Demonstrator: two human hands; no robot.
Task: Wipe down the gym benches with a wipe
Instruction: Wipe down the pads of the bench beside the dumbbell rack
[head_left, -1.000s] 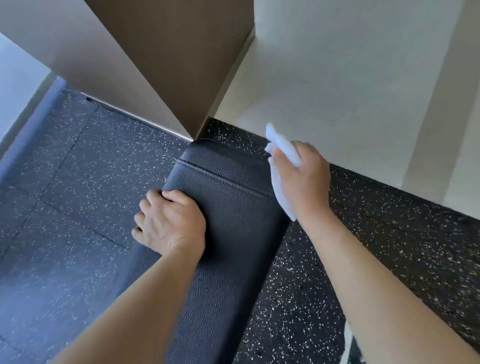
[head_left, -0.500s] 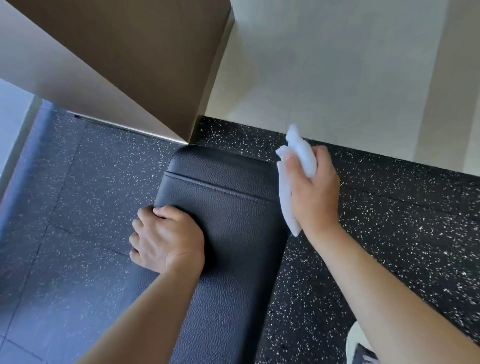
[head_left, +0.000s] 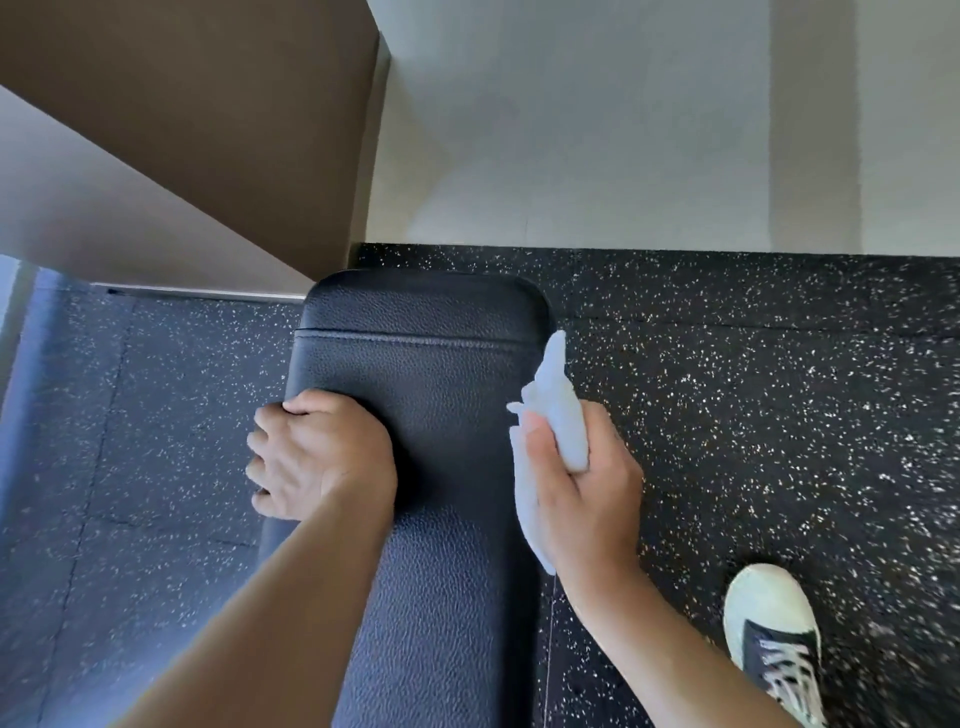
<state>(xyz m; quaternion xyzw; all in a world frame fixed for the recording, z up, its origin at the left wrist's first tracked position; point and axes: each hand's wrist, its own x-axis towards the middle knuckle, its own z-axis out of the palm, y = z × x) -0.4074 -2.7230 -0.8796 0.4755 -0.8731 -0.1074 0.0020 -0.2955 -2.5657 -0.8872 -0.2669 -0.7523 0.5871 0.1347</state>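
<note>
Head view is the only one I have, so everything comes from it. Compared with 1 second ago, my right hand (head_left: 584, 499) has slid back toward me along the right-hand edge of the bench (head_left: 431, 467): earlier it was up near the cross seam at the far end of the pad, and now it sits level with the left hand, with the rounded far end well beyond its fingertips. The wipe (head_left: 553, 415) has travelled with it, bunched and pinched between thumb and fingers, one loose tail poking up past the fingertips and another hanging below the heel of the hand, against the pad's right flank. I read that as 1 stroke down the side edge in progress, which suggests the side is being covered now; whether the top has been done I cannot tell, since no wet sheen shows on it. My left hand (head_left: 317, 457) has not shifted on the bench, curled closed over the opposite edge, fingers wrapped down the left side, holding nothing but the pad itself, apparently bracing. The view has also tipped further down, so a shoe (head_left: 774, 634) now appears on the speckled floor (head_left: 753, 415), off to the outer side of the wiping hand. As for writing, I can read none: the vinyl shows only grain and stitching, the wipe is plain white, and the shoe is too blurred to give a brand.
</note>
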